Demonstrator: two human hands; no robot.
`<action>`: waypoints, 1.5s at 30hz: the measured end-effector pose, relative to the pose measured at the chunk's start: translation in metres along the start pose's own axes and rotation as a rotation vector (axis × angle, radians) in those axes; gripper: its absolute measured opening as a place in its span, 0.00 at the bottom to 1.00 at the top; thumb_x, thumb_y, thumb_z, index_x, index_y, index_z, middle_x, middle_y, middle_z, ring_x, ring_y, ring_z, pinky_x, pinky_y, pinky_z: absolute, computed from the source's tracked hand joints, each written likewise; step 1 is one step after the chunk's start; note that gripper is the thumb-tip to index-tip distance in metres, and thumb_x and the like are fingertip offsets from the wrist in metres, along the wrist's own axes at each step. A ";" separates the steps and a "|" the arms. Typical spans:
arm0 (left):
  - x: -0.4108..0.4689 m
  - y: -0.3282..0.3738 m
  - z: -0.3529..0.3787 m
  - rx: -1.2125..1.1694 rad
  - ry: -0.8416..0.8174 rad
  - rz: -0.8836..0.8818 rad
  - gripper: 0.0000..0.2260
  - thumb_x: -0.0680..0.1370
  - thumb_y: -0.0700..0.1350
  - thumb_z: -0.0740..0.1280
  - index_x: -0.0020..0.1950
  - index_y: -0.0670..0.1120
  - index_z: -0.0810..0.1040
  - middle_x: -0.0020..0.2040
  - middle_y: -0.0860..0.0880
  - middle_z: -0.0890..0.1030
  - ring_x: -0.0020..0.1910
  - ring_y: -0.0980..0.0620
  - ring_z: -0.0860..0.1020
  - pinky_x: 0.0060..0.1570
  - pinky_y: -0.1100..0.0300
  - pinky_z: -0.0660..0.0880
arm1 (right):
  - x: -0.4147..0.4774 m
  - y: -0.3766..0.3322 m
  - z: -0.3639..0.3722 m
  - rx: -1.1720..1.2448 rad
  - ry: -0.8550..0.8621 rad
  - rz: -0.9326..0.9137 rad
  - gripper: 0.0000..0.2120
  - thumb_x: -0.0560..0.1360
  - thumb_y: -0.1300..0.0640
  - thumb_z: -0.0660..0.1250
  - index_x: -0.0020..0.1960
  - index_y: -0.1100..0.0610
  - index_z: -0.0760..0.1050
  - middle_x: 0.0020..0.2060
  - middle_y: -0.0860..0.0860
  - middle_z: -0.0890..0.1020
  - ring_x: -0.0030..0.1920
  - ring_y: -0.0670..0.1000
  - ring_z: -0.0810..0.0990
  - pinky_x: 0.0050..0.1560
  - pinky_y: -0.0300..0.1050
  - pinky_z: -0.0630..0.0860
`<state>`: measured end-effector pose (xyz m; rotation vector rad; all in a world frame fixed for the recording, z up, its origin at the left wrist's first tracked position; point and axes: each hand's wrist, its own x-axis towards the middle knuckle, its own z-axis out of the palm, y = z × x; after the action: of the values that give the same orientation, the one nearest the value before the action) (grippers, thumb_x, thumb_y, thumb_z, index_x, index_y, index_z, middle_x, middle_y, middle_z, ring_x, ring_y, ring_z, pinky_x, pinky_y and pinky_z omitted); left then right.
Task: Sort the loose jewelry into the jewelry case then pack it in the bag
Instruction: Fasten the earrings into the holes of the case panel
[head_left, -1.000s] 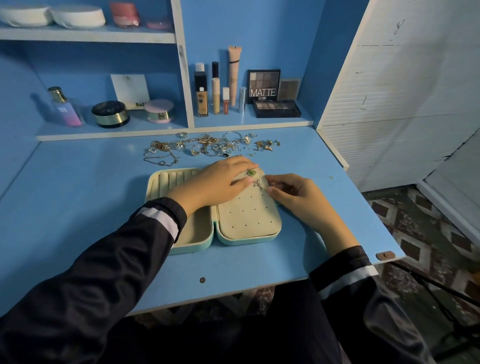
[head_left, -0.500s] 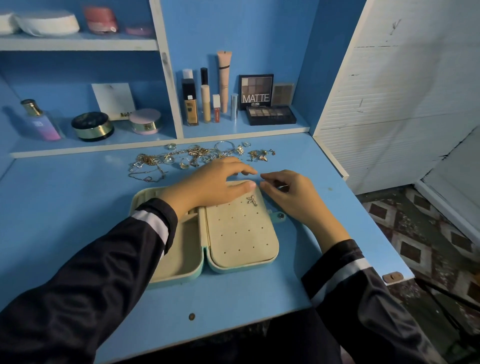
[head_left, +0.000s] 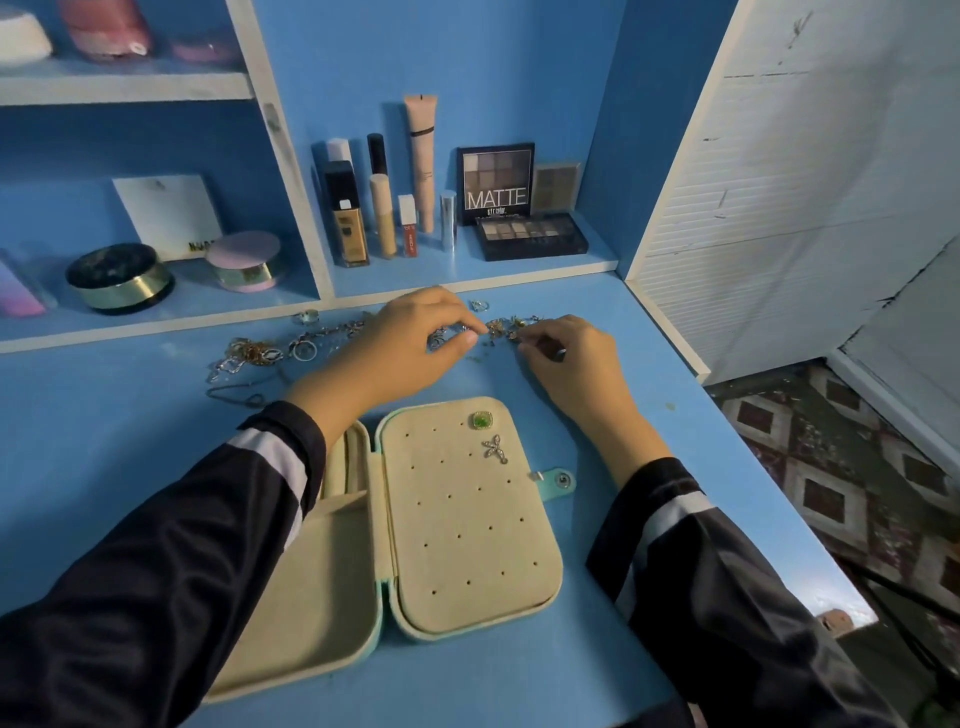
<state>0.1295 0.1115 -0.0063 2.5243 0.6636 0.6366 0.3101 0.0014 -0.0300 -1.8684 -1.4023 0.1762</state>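
The jewelry case (head_left: 470, 551) lies open on the blue desk, cream inside with a teal shell. Its right panel of small holes holds a green stud (head_left: 481, 420) and a silver cross-shaped earring (head_left: 494, 449). My left sleeve covers part of the left half with its ring rolls. Loose jewelry (head_left: 260, 354) is strewn in a row along the back of the desk. My left hand (head_left: 405, 343) reaches over the case into that row, with thumb and fingertips pinched around a small piece. My right hand (head_left: 569, 361) curls its fingertips onto the gold pieces (head_left: 501, 326) at the row's right end. No bag is in view.
A low shelf behind the jewelry carries makeup bottles (head_left: 348, 218), eyeshadow palettes (head_left: 530, 236) and round compacts (head_left: 119, 278). A white panelled wall (head_left: 779, 208) bounds the desk on the right. The desk's right edge (head_left: 769, 493) drops to a patterned floor.
Both hands left the case's hole panel and moved back to the loose jewelry row. The green stud and the silver earring stayed on the panel.
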 end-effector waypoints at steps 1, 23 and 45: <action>0.003 -0.002 0.000 0.009 0.008 -0.006 0.08 0.80 0.44 0.67 0.56 0.49 0.83 0.53 0.51 0.79 0.53 0.53 0.78 0.58 0.52 0.74 | 0.001 0.001 0.001 -0.008 0.007 -0.001 0.08 0.75 0.61 0.69 0.54 0.60 0.82 0.46 0.55 0.81 0.42 0.48 0.74 0.41 0.24 0.65; 0.003 -0.016 0.007 0.067 -0.001 -0.091 0.10 0.78 0.40 0.69 0.58 0.46 0.83 0.54 0.50 0.80 0.53 0.54 0.76 0.54 0.64 0.67 | 0.001 0.002 -0.002 0.049 -0.032 0.048 0.08 0.76 0.63 0.69 0.52 0.56 0.83 0.45 0.51 0.76 0.38 0.39 0.72 0.42 0.22 0.66; 0.007 -0.006 0.016 0.062 -0.003 0.019 0.08 0.78 0.45 0.69 0.55 0.48 0.84 0.52 0.51 0.82 0.53 0.53 0.77 0.56 0.53 0.74 | 0.003 0.000 -0.001 0.040 -0.071 0.054 0.05 0.74 0.61 0.71 0.49 0.57 0.84 0.43 0.51 0.75 0.37 0.42 0.72 0.40 0.25 0.67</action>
<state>0.1418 0.1150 -0.0195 2.5915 0.6686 0.6279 0.3114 0.0035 -0.0287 -1.8842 -1.3872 0.2981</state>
